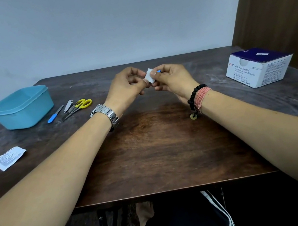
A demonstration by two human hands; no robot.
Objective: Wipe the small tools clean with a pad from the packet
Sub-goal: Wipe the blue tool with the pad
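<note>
Above the middle of the dark wooden tabletop (151, 152), both hands are raised together. Left hand (127, 88), steel watch (105, 115) on the wrist, grip curled, thumb and fingertips pinching a small white pad (150, 75). Right hand (173, 80), grip also curled, thumb pressed on the pad's other edge; a blue tip of a small tool (158, 71) pokes out just behind the thumb. Most of that tool is hidden by the fingers and pad, so its kind cannot be told. Right wrist carries a black bead bracelet (193, 95) and pink cord loops (202, 96).

Left of the hands, lying on the tabletop: a blue-handled file (55, 114), a nail clipper (68, 105), and yellow-handled scissors (78, 107), close together, the scissors overlapping a second slim metal piece. Just beside them, further left, an open light-blue plastic tub (20, 107).

Near left edge: a torn white packet (9, 158), flat, printed with small text too fine to read.

Far right: a white and dark-blue box (258, 67), front reading "BD Alcohol Swabs", a line below mentioning alcohol 70%, remaining print too small to make out.
</note>
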